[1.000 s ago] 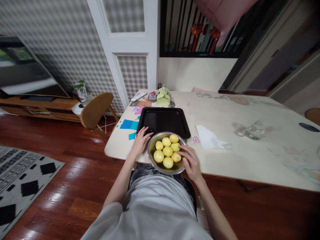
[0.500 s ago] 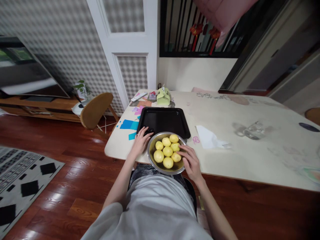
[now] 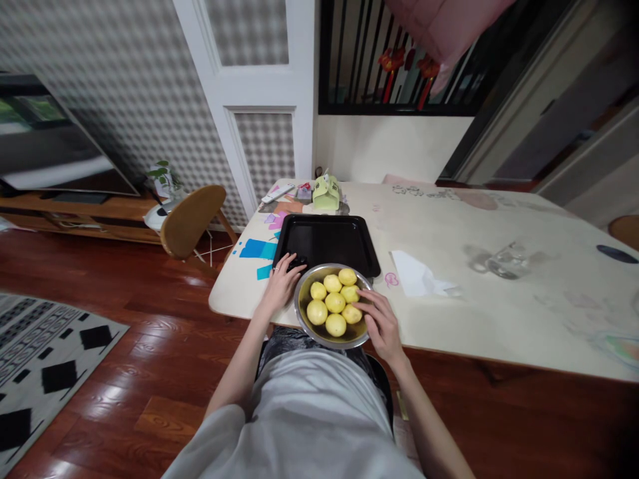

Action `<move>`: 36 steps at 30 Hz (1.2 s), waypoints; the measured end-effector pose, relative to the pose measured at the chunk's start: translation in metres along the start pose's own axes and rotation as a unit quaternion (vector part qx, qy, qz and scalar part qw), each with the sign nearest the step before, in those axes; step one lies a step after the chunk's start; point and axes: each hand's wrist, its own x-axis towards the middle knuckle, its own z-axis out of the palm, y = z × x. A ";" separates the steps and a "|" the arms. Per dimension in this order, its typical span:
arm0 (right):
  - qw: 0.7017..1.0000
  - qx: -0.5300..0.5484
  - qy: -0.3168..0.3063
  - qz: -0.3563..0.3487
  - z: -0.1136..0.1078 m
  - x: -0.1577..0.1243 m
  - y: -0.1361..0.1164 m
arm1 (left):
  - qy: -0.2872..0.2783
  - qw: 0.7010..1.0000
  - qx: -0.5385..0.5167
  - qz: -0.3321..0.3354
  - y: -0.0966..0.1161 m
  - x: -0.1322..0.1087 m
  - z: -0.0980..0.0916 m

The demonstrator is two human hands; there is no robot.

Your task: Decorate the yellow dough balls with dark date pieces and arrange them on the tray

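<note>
A round metal bowl (image 3: 299, 319) holding several yellow lemons (image 3: 335, 302) sits at the table's front edge, close to my body. My right hand (image 3: 382, 322) is at the bowl's right side, its stretched fingers reaching over the rim onto the nearest lemons. To the left of the bowl, my left hand (image 3: 283, 283) lies with fingers extended at the near left corner of a black baking tray (image 3: 327, 239). Small dark objects (image 3: 298, 261) show by those fingertips, too small to name. Part of the tray's front edge is hidden behind the bowl.
The pale table (image 3: 479, 319) bears a crumpled white paper (image 3: 419, 274), a clear glass (image 3: 508, 259), a green house-shaped box (image 3: 326, 193) and a white remote (image 3: 278, 193). A wooden chair (image 3: 192, 223) stands off the left end. A pink balloon (image 3: 454, 26) hangs above.
</note>
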 end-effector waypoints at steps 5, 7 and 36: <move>1.000 -0.003 0.002 -0.002 0.000 0.000 0.000 | 0.005 1.000 -0.005 0.010 -0.002 -0.001 0.002; 1.000 -0.005 0.003 -0.005 0.000 0.000 0.000 | 0.008 1.000 -0.006 0.012 -0.003 0.000 0.002; 1.000 0.001 0.004 0.011 0.001 0.000 0.000 | 0.098 0.992 -0.072 0.045 0.068 -0.010 -0.024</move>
